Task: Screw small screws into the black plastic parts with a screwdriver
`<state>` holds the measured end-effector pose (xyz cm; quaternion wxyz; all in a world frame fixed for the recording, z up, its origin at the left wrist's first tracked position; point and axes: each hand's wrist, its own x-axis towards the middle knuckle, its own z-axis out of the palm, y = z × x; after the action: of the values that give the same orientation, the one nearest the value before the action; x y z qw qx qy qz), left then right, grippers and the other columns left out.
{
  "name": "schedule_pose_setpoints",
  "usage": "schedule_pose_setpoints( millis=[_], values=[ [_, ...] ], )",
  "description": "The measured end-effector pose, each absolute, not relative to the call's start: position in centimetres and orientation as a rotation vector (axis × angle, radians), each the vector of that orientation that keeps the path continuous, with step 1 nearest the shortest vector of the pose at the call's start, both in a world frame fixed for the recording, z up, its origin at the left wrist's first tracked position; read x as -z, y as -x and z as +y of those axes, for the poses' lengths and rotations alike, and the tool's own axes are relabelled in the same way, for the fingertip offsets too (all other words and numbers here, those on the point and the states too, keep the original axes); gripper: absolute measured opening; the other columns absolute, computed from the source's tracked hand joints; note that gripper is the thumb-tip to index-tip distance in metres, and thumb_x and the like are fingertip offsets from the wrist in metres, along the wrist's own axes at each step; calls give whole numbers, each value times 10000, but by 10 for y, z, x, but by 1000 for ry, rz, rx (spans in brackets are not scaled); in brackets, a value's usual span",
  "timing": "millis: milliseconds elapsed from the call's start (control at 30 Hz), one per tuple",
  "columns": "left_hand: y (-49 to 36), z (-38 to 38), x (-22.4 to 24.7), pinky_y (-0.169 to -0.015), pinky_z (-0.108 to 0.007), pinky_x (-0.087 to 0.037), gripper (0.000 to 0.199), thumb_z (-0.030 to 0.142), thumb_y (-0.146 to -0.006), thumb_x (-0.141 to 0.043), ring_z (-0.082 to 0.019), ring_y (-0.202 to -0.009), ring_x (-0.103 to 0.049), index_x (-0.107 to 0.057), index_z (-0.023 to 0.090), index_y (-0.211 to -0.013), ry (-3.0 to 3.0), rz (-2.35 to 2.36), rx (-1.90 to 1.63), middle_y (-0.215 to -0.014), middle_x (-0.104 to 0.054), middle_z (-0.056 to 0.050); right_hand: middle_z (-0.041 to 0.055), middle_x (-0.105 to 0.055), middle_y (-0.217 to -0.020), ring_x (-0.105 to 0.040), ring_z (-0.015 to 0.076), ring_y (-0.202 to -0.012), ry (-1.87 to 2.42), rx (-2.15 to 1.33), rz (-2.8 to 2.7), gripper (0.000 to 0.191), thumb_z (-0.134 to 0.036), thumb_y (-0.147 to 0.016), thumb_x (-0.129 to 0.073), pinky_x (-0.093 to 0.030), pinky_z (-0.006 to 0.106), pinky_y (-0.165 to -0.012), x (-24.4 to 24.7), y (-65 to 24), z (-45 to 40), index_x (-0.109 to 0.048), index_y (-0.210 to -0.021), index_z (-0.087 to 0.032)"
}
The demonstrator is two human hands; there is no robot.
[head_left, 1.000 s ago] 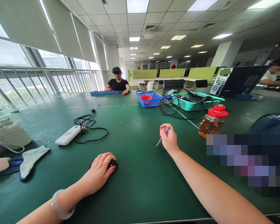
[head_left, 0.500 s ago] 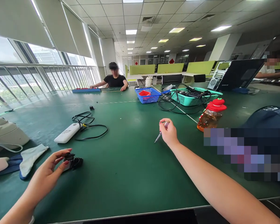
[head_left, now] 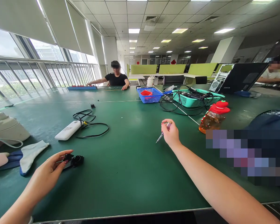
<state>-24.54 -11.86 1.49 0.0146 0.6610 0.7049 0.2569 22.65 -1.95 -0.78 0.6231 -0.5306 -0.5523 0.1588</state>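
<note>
Glossy green table (head_left: 130,177), lime-green partitions (head_left: 144,69) beyond it.
Over it, my left hand (head_left: 48,172) pinches a small black object (head_left: 77,161), my right hand (head_left: 171,133) a slim silver tool (head_left: 160,137).

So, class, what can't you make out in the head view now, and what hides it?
All in the head view:
Black object: partly behind the left hand.
Pen-like tool: shaft partly covered by the right hand.
Pale container: cut off by the picture's left edge.
Whatever lies under the pixelated patch: blurred out.

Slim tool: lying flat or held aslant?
Held aslant: the right hand grips the slim tool, its thin end pointing down. Whether it touches the table, I cannot tell.
</note>
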Motion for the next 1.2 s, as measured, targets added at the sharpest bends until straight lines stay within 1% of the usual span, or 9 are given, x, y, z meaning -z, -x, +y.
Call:
schedule_pose_setpoints(
  millis=[100, 233, 300, 433, 700, 933, 1067, 1133, 1200],
  values=[
    [246, -115, -14, -859, -347, -549, 582, 533, -774, -407, -233, -989, -683, -567, 224, -1240, -1931, 2070, -772, -1149, -699, -53, -64, -503, -568, -495, 125, -496, 1223, -357, -1280, 176, -382, -836, -526, -433, 252, -522, 8, -227, -19, -516, -916, -226],
    [238, -114, -20, -921, -360, -514, 518, 484, -758, -402, -247, -1064, -648, -602, 227, -1162, -1998, 2082, -746, -1247, -655, -46, -60, -509, -569, -500, 126, -496, 1230, -344, -1287, 181, -390, -836, -526, -435, 252, -522, 7, -227, -20, -519, -914, -226],
    [231, -114, -26, -920, -364, -503, 495, 461, -781, -380, -245, -1042, -652, -608, 229, -1154, -2054, 2127, -663, -1201, -674, -44, -58, -512, -569, -500, 126, -494, 1231, -340, -1291, 184, -391, -836, -526, -433, 251, -520, 6, -226, -21, -519, -914, -224],
    [220, -117, -37, -823, -359, -503, 519, 483, -850, -335, -247, -930, -659, -588, 222, -1220, -2107, 2275, -451, -1045, -706, -61, -60, -511, -565, -497, 123, -487, 1227, -343, -1302, 184, -389, -839, -523, -432, 247, -512, 6, -226, -21, -516, -918, -223],
    [199, -119, -43, -790, -353, -488, 540, 538, -927, -277, -262, -938, -663, -599, 264, -1263, -2019, 2453, -180, -1144, -675, -75, -60, -507, -570, -491, 119, -482, 1229, -343, -1307, 185, -390, -841, -524, -425, 241, -499, 7, -226, -21, -518, -921, -223],
    [197, -113, -33, -785, -383, -495, 609, 558, -928, -244, -296, -921, -676, -593, 215, -1289, -2159, 2352, 6, -1084, -678, -103, -58, -512, -573, -499, 121, -488, 1236, -346, -1320, 182, -390, -844, -520, -431, 244, -507, 5, -225, -22, -518, -923, -225],
    [204, -118, -32, -756, -384, -504, 638, 571, -911, -220, -301, -882, -681, -562, 235, -1333, -2145, 2315, 70, -1025, -686, -118, -62, -505, -568, -491, 121, -484, 1228, -341, -1326, 175, -386, -848, -516, -433, 246, -511, 5, -225, -23, -515, -924, -229],
    [217, -119, -29, -819, -404, -505, 657, 595, -876, -265, -305, -930, -671, -534, 239, -1359, -2190, 2321, 1, -1095, -670, -120, -61, -507, -570, -493, 122, -484, 1223, -344, -1329, 175, -387, -850, -515, -434, 247, -507, 5, -225, -23, -513, -925, -229],
    [235, -119, -21, -975, -446, -445, 721, 616, -809, -356, -323, -1093, -613, -491, 213, -1391, -2323, 2324, -159, -1269, -602, -123, -60, -508, -572, -496, 123, -485, 1218, -344, -1331, 175, -387, -852, -514, -436, 247, -508, 5, -225, -23, -512, -926, -228]
  ],
)
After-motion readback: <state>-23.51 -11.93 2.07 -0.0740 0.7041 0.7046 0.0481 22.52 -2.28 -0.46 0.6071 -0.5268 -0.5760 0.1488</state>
